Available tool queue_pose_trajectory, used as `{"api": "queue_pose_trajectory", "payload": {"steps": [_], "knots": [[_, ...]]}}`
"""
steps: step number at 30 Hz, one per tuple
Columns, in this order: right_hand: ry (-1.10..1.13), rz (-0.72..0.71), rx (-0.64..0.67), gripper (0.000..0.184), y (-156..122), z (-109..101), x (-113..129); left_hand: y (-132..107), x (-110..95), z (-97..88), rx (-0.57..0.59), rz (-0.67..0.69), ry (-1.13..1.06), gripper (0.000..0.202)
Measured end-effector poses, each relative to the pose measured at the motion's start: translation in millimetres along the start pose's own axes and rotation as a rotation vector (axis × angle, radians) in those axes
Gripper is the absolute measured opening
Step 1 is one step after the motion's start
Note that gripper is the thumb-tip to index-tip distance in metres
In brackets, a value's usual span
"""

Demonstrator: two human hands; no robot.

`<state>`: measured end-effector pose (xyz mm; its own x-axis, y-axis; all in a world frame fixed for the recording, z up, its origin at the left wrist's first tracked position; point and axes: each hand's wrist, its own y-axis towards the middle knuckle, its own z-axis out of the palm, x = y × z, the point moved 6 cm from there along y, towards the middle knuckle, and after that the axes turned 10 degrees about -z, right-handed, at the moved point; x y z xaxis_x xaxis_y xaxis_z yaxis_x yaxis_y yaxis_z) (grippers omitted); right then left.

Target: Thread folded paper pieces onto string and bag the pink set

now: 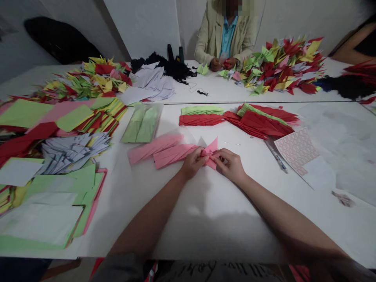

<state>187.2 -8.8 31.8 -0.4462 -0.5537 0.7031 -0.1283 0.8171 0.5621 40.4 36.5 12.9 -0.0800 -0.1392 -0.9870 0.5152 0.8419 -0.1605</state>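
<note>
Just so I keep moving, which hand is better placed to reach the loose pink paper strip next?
Probably your left hand: it lies nearer the loose pink strip, on that side of the folded pink paper both hands pinch. Your right hand sits farther off.

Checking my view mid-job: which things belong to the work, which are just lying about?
In use: left hand, right hand, folded pink paper piece, pink paper strips beside them.
Lying about: red folded paper strips, clear bag of green paper, white sheet with pink rectangles.
</note>
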Motion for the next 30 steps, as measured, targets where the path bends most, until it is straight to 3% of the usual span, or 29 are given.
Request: {"api": "queue_pose_trajectory", "payload": {"steps": [5,10,12,15,16,19,25,30], "knots": [[0.126,0.129,-0.046,0.029,-0.1,1.9,-11.7,5.0,4.8,-1.8,0.015,0.010,0.091,0.024],[0.244,0.240,-0.085,0.030,-1.2,2.6,-22.9,3.3,3.7,-3.3,-0.002,0.020,0.083,0.057],[0.303,0.294,-0.100,0.028,-2.7,3.2,-27.8,2.6,1.5,-3.0,-0.003,0.038,0.110,0.051],[0.373,0.363,-0.108,0.031,-5.1,4.7,-33.1,3.1,-2.7,-2.4,0.008,0.076,0.139,0.025],[0.383,0.374,-0.110,0.031,-5.7,5.0,-33.8,3.4,-4.1,-2.5,0.005,0.085,0.152,0.027],[0.380,0.356,-0.111,0.030,-5.6,5.3,-32.6,4.2,-5.1,-4.3,-0.036,0.047,0.150,0.043],[0.332,0.312,-0.143,0.028,-3.4,2.3,-29.8,4.7,5.8,-1.7,-0.014,-0.156,-0.065,0.042],[0.236,0.200,-0.182,0.020,0.6,-6.1,-25.5,4.4,0.0,-2.3,-0.024,-0.027,0.103,0.044]]}}
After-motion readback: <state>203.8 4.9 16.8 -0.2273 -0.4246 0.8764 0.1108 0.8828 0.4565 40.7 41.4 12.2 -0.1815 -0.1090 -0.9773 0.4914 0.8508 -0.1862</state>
